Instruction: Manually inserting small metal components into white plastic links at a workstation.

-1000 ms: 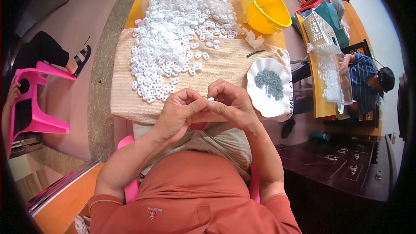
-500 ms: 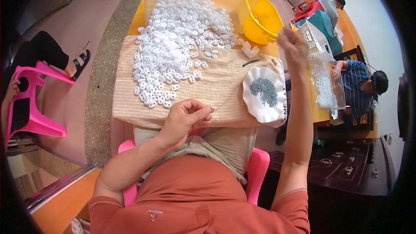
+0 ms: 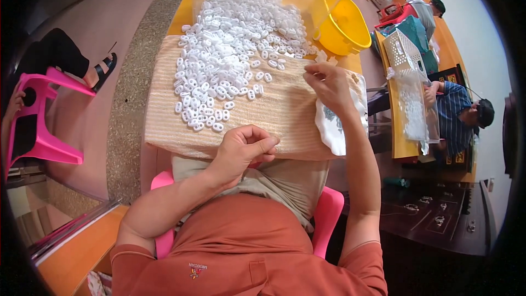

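My left hand (image 3: 246,151) is over the front edge of the towel, its thumb and forefinger pinched together. Whatever lies in that pinch is too small to make out. Over the far rim of a scalloped white plate (image 3: 333,138) hangs my right hand (image 3: 331,90), its fingers loosely bent and a little apart, with nothing visible in them. My right wrist hides much of the plate and the small grey-green pieces (image 3: 330,115) on it. To the left lies a large heap of small white oval plastic pieces (image 3: 219,49), each with two holes.
A striped beige towel (image 3: 268,109) covers the near tabletop. Behind the plate stands a yellow basin (image 3: 345,27), beside a clear plastic panel. On the right, another person (image 3: 460,109) works at a table with a white basket (image 3: 402,49). A pink chair (image 3: 41,126) stands at left.
My right hand has come left and down from beside the yellow basin to the plate's far rim. My left hand keeps its pinch, and the view has shifted slightly.
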